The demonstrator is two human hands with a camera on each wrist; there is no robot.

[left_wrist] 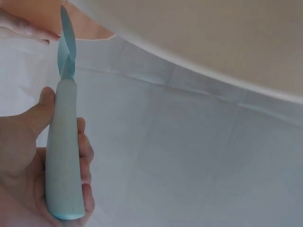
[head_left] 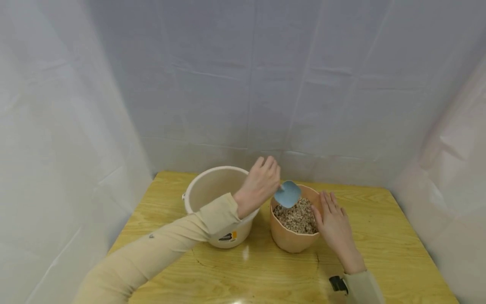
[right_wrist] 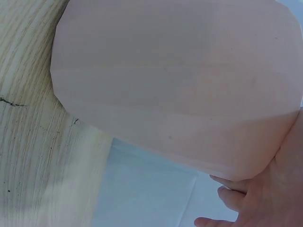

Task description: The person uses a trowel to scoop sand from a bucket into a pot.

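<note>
My left hand [head_left: 260,185] grips the handle of a light blue scoop [head_left: 287,194], whose blade hangs just over the brown granules [head_left: 298,216] filling a pink pot [head_left: 292,240]. In the left wrist view my fingers and thumb curl round the scoop handle [left_wrist: 64,156], with the blade pointing up toward the pot rim [left_wrist: 90,26]. My right hand [head_left: 332,219] lies flat against the pot's right side, fingers straight along the rim. The right wrist view shows the pot's wall [right_wrist: 180,85] close up with my palm [right_wrist: 270,189] against it.
A white bucket [head_left: 212,192] stands just left of the pot, under my left forearm; I cannot see anything in it. Both sit on a yellow wooden table [head_left: 265,270]. White sheeting [head_left: 243,84] closes off the back and both sides.
</note>
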